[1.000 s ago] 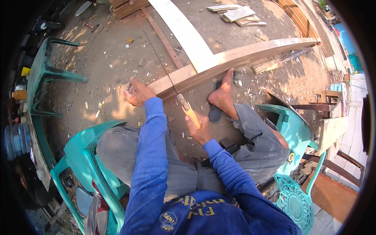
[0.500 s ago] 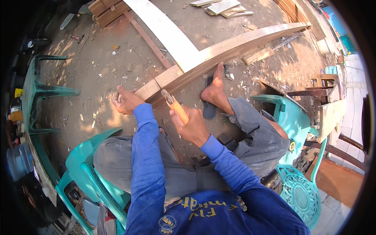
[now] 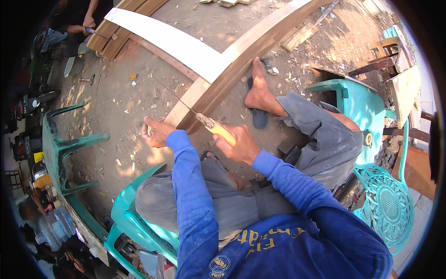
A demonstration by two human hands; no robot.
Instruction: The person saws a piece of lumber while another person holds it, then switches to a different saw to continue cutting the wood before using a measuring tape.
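Observation:
My right hand [image 3: 239, 144] grips the orange wooden handle [image 3: 222, 135] of a thin-bladed handsaw. Its blade [image 3: 179, 99] crosses the top of a thick, curved wooden beam [image 3: 262, 35] near that beam's end. My left hand [image 3: 157, 132] holds that near end, fingers curled, just left of the saw. A long white board [image 3: 172, 41] lies on the beam and reaches away toward the upper left. My bare right foot [image 3: 259, 90] is up against the beam's lower side, over a grey sandal [image 3: 260, 120].
Green plastic chairs [image 3: 75, 139] stand left and right [image 3: 369, 130] of me. A co-worker's hand [image 3: 88, 21] and a blue-handled tool are at stacked brown boards [image 3: 116, 39], upper left. Motorbikes [image 3: 32, 102], water jugs [image 3: 55, 225], wood offcuts and debris surround the work area.
The view has turned, bringing the co-worker and motorbikes into sight. The saw has shifted a little along its stroke, with my right hand still on it. My left hand stays at the beam's end.

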